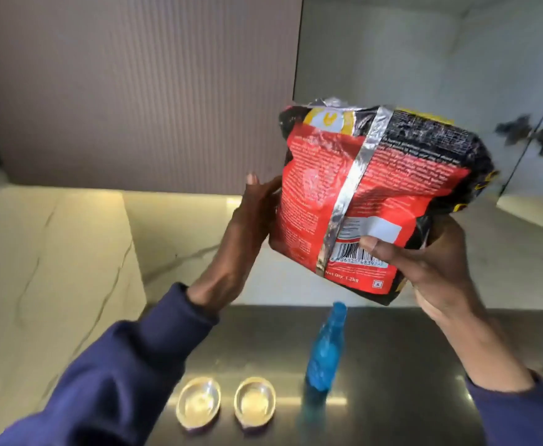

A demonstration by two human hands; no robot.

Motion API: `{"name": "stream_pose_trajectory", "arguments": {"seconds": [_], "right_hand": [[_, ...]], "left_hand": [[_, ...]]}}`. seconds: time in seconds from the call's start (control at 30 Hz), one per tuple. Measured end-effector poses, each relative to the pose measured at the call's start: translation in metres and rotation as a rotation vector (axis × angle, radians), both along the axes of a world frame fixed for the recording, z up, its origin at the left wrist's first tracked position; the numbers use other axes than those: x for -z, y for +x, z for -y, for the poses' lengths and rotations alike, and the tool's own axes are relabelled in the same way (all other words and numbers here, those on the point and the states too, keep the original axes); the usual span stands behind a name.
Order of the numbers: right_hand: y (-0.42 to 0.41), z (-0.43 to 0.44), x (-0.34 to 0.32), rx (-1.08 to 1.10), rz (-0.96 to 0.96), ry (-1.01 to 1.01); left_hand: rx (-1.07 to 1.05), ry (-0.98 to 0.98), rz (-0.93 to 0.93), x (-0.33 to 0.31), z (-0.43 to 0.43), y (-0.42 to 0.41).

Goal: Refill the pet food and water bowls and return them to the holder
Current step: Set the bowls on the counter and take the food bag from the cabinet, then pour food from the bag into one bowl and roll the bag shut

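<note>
A red and black pet food bag (369, 194) with a silver seam is held high above the counter, its back side toward me. My right hand (424, 272) grips its lower right corner from below, thumb on the barcode. Flat against the bag's left side rests my left hand (247, 230), fingers spread. Two shiny metal bowls (198, 403) (254, 401) sit side by side on the dark steel counter (392, 365) below. A blue water bottle (324, 352) stands upright to their right. The holder is not in view.
A ribbed grey cabinet door (135, 91) hangs above the counter. Marble wall panels (54, 252) run along the left and back. A mirrored or glossy panel (456, 59) with dark handles is at upper right.
</note>
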State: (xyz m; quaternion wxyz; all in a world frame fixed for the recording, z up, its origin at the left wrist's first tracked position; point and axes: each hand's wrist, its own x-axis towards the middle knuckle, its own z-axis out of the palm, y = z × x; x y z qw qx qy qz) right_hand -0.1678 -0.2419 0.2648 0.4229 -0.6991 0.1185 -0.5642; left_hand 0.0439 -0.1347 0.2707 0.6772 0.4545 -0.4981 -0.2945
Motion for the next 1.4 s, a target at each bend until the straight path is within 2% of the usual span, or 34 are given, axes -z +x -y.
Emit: {"name": "stream_pose_trajectory", "arguments": {"seconds": [0.2, 0.33, 0.47, 0.63, 0.9, 1.13, 1.4], "right_hand": [[0.010, -0.044, 0.119, -0.101, -0.235, 0.075], [0.022, -0.059, 0.193, -0.188, -0.416, 0.199], [0.028, -0.065, 0.251, -0.272, -0.644, 0.248], [0.034, -0.069, 0.295, -0.360, -0.840, 0.284], [0.042, -0.067, 0.338, -0.451, -0.978, 0.380], [0.046, -0.073, 0.366, -0.430, -0.966, 0.493], [0.041, -0.078, 0.386, -0.365, -0.902, 0.588]], "left_hand": [[0.006, 0.214, -0.322, 0.103, -0.046, 0.004], [-0.059, 0.342, -0.516, 0.174, -0.082, 0.008], [-0.093, 0.485, -0.556, 0.216, -0.112, 0.010], [-0.207, 0.478, -0.607, 0.254, -0.137, 0.013], [-0.347, 0.631, -0.664, 0.288, -0.145, 0.005], [-0.449, 0.720, -0.696, 0.323, -0.130, -0.005], [-0.387, 0.769, -0.616, 0.340, -0.120, -0.011]]}}
